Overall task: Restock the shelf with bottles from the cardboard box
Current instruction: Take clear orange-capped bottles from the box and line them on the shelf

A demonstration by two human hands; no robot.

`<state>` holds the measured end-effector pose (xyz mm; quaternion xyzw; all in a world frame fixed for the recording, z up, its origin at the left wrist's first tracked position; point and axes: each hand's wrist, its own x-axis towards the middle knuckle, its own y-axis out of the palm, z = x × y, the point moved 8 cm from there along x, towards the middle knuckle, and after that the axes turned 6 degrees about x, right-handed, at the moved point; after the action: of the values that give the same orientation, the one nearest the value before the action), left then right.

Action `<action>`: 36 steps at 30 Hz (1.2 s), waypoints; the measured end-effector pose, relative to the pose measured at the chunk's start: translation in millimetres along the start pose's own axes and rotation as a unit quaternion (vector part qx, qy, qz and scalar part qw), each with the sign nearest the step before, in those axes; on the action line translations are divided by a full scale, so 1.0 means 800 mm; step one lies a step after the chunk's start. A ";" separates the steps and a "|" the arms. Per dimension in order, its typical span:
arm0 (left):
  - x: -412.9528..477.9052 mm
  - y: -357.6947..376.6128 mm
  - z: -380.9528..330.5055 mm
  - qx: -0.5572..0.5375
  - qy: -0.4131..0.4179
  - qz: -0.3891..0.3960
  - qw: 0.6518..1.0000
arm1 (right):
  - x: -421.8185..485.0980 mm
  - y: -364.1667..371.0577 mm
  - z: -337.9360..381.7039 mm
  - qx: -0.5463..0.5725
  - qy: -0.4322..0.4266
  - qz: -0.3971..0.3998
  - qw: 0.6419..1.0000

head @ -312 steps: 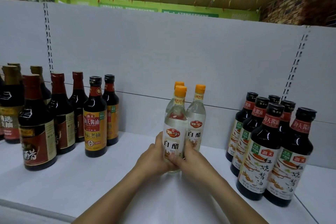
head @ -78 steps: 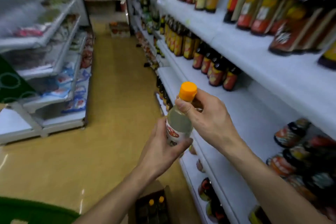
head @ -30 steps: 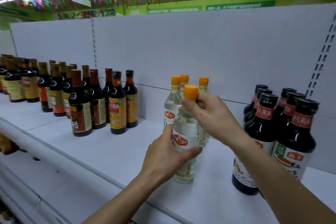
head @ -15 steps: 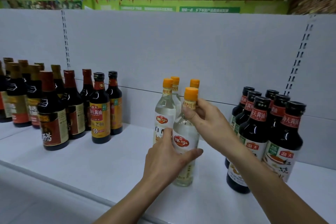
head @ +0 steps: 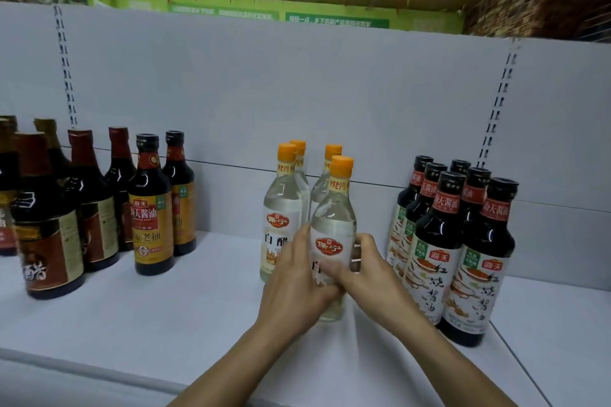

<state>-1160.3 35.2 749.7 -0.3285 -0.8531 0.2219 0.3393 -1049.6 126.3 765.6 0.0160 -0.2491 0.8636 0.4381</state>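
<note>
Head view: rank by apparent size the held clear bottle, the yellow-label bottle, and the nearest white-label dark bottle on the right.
1-2. White-label dark bottle and clear bottle: similar height, the dark one wider; not ranked, it stands nearer.
3. Yellow-label bottle, farther back.

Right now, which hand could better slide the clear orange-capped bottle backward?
Probably the left hand: its palm covers the front of the clear orange-capped bottle; the right hand grips its side, near dark black-capped bottles.
</note>
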 end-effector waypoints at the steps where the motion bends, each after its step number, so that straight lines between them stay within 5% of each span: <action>1: 0.001 -0.004 0.005 0.001 0.000 0.002 1.000 | 0.003 0.000 -0.002 -0.006 0.002 -0.003 1.000; 10: 0.023 -0.061 0.065 -0.026 -0.049 -0.075 0.996 | 0.028 0.019 -0.023 -0.016 0.050 0.025 0.998; 25: 0.073 -0.010 0.114 -0.187 -0.086 0.092 0.974 | 0.059 0.049 -0.054 -0.010 0.029 0.018 0.999; 36: 0.074 0.011 0.116 -0.265 -0.085 0.100 0.955 | 0.065 0.058 -0.062 0.030 0.009 0.027 0.999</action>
<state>-1256.9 68.7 707.9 -0.4705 -0.8695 0.0477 0.1422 -1107.3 164.6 715.4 0.0143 -0.2196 0.8823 0.4161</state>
